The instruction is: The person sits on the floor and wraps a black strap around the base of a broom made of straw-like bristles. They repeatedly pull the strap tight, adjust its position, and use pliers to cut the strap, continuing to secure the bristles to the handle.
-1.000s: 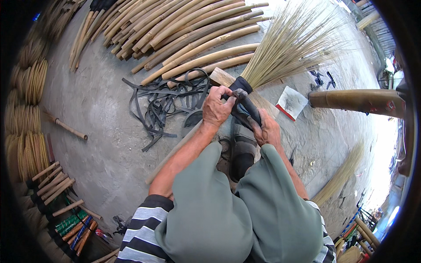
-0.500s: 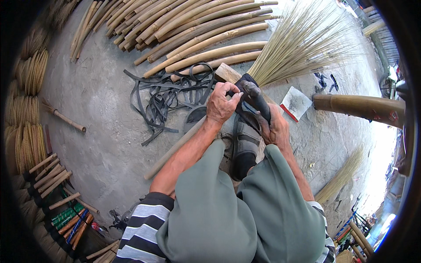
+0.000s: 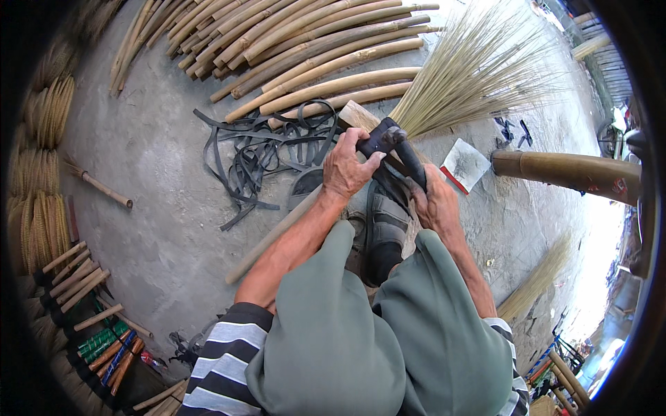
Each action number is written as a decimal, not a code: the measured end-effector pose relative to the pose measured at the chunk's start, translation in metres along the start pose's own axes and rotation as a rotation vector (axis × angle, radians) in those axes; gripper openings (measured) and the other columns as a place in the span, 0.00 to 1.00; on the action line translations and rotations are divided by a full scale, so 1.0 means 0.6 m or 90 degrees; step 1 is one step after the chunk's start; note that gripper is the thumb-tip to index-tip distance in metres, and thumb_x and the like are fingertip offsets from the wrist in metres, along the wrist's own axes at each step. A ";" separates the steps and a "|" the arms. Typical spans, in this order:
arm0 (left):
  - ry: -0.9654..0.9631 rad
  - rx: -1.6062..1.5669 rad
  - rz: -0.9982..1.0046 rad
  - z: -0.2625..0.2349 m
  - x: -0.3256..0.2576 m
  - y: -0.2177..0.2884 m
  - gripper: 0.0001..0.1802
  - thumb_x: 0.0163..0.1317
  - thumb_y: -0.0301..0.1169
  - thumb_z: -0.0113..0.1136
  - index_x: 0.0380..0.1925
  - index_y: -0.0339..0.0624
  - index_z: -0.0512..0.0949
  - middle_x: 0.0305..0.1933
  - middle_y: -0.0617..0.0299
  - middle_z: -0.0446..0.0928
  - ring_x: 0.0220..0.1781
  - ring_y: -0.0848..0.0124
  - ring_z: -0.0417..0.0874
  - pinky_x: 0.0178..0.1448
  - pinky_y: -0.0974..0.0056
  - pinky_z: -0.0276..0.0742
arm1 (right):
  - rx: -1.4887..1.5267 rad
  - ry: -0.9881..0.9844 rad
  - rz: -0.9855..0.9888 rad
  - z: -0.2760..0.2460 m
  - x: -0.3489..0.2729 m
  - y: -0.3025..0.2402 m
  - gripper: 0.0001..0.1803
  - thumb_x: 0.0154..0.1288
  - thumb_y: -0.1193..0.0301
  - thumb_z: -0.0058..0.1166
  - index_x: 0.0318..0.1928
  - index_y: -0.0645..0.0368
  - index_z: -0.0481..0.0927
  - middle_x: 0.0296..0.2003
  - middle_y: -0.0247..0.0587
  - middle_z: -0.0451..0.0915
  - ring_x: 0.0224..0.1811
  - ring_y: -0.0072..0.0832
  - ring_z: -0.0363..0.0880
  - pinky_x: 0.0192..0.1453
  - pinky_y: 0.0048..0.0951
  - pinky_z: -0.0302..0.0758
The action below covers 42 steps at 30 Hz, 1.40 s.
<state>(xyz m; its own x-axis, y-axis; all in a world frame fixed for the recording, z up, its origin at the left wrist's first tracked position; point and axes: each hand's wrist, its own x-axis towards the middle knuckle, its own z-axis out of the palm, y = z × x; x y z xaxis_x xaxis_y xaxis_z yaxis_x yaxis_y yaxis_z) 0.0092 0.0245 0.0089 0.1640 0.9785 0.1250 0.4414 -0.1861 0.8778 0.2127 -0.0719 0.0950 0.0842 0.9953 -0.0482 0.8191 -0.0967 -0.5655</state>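
Note:
A broom with a fan of pale bristles [image 3: 472,76] lies between my feet, a black rubber band [image 3: 375,139] wrapped round its neck. My left hand [image 3: 345,165] is closed on that band, fingers over its far side and thumb on the near side. In my right hand [image 3: 438,202] is a hammer [image 3: 414,165], gripped by its dark handle. The hammer's head is right at the band, close to my left fingertips. Whether a nail is there cannot be made out. Beneath the neck is a wooden block [image 3: 358,115], partly covered. A pale stick [image 3: 270,239] passes under my left forearm.
Black rubber strips [image 3: 253,163] lie tangled left of the block. Curved bamboo poles [image 3: 312,52] are piled beyond. To the right are a white, red-edged piece [image 3: 465,165] and a thick bamboo post [image 3: 562,170]. My sandalled foot [image 3: 388,222] stands beside the block.
My left hand has gone from a raised pinch above the band to holding round it. The hammer's head has shifted slightly, still at the band.

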 end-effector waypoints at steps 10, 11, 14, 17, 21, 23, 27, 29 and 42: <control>-0.021 0.099 -0.009 0.005 -0.008 0.000 0.34 0.61 0.48 0.79 0.62 0.49 0.73 0.56 0.48 0.82 0.52 0.38 0.89 0.53 0.36 0.87 | 0.064 -0.047 0.043 -0.006 -0.001 -0.019 0.19 0.80 0.63 0.65 0.64 0.54 0.79 0.47 0.62 0.88 0.50 0.65 0.89 0.50 0.56 0.83; -0.019 0.096 -0.004 0.004 -0.007 0.001 0.34 0.62 0.48 0.78 0.62 0.49 0.73 0.55 0.48 0.82 0.52 0.38 0.89 0.52 0.36 0.87 | 0.102 -0.003 0.017 -0.006 -0.003 -0.019 0.19 0.80 0.63 0.65 0.64 0.54 0.79 0.46 0.62 0.88 0.50 0.65 0.89 0.50 0.55 0.83; -0.025 0.107 0.000 0.003 -0.006 0.004 0.34 0.63 0.50 0.77 0.62 0.49 0.73 0.56 0.48 0.81 0.50 0.37 0.90 0.51 0.35 0.87 | 0.125 0.053 -0.021 -0.001 -0.014 -0.011 0.19 0.81 0.62 0.65 0.64 0.54 0.79 0.46 0.63 0.88 0.49 0.65 0.88 0.50 0.55 0.83; -0.033 0.126 -0.008 0.005 -0.007 0.006 0.33 0.64 0.51 0.76 0.61 0.50 0.72 0.55 0.48 0.80 0.48 0.36 0.90 0.50 0.33 0.87 | 0.096 0.014 0.017 0.011 -0.020 0.009 0.19 0.81 0.62 0.65 0.64 0.53 0.79 0.45 0.64 0.88 0.49 0.65 0.88 0.50 0.55 0.83; -0.035 0.146 -0.017 0.011 -0.010 0.005 0.34 0.64 0.52 0.78 0.60 0.50 0.71 0.54 0.47 0.79 0.47 0.34 0.90 0.49 0.32 0.87 | 0.075 -0.016 0.052 0.029 -0.021 0.026 0.20 0.80 0.62 0.66 0.64 0.53 0.78 0.44 0.64 0.88 0.49 0.66 0.89 0.51 0.55 0.83; -0.030 0.156 -0.014 0.013 -0.010 0.002 0.35 0.64 0.55 0.78 0.59 0.50 0.71 0.53 0.47 0.79 0.47 0.34 0.89 0.48 0.32 0.87 | 0.086 -0.005 0.048 0.029 -0.022 0.025 0.20 0.80 0.62 0.66 0.64 0.54 0.78 0.44 0.64 0.88 0.49 0.65 0.89 0.50 0.55 0.83; -0.010 0.156 0.015 0.018 -0.011 -0.001 0.35 0.64 0.57 0.78 0.58 0.50 0.71 0.52 0.48 0.79 0.46 0.34 0.90 0.46 0.32 0.87 | 0.156 0.051 0.022 0.015 -0.020 0.006 0.19 0.81 0.63 0.65 0.65 0.55 0.77 0.44 0.62 0.88 0.49 0.65 0.89 0.51 0.52 0.83; -0.017 0.169 0.004 0.019 -0.012 -0.001 0.35 0.64 0.56 0.78 0.58 0.50 0.71 0.52 0.48 0.78 0.45 0.34 0.90 0.45 0.32 0.87 | 0.132 0.028 0.011 0.005 -0.009 -0.003 0.19 0.83 0.62 0.63 0.65 0.56 0.77 0.43 0.60 0.87 0.48 0.63 0.89 0.51 0.51 0.83; -0.028 0.176 -0.001 0.016 -0.015 0.003 0.34 0.63 0.53 0.79 0.58 0.49 0.71 0.52 0.46 0.79 0.46 0.34 0.89 0.48 0.32 0.86 | 0.029 -0.082 0.011 -0.015 0.001 -0.037 0.18 0.80 0.65 0.65 0.62 0.57 0.78 0.44 0.64 0.87 0.47 0.66 0.88 0.49 0.55 0.82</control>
<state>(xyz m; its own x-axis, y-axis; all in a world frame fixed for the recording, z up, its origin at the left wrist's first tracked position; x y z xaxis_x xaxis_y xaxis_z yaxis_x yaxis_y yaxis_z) 0.0167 0.0145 0.0050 0.1992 0.9751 0.0978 0.6642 -0.2077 0.7181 0.1995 -0.0691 0.1151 0.0217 0.9865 -0.1622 0.7908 -0.1162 -0.6009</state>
